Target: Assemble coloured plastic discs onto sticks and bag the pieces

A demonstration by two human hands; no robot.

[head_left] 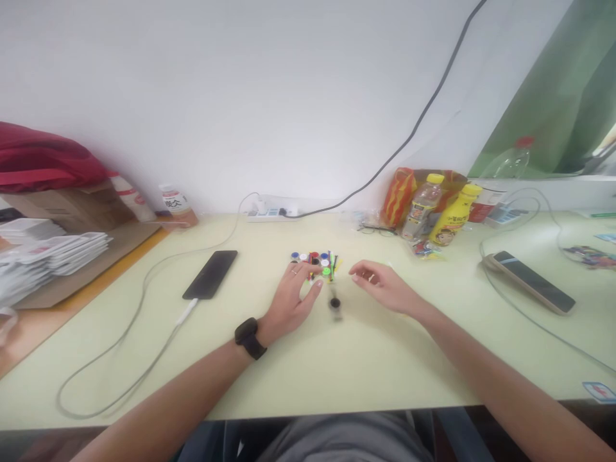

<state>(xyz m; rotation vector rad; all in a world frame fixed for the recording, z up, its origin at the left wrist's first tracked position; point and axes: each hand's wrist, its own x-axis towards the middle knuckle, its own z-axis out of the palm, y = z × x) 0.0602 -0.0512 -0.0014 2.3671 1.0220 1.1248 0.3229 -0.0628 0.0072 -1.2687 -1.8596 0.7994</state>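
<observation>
Small round pieces (314, 258) in blue, white, red, black and green lie in a cluster at the table's middle. Thin coloured sticks (333, 265) lie at the cluster's right side. My left hand (294, 296), above a black watch on the wrist, reaches to the cluster's near left edge with thumb and fingers apart. Nothing shows in its grasp. To the right hovers my right hand (382, 285), its fingers loosely curled and the thumb apart, with nothing visible between them. Between the hands is a small dark round piece (334, 304), blurred by motion.
A black phone (210, 274) on a charging cable lies left; another phone (534, 282) lies right. Bottles (423, 206) and a red-yellow bag (398, 197) stand at the back right. A power strip (272, 213) sits by the wall. White packets (62, 256) are stacked far left.
</observation>
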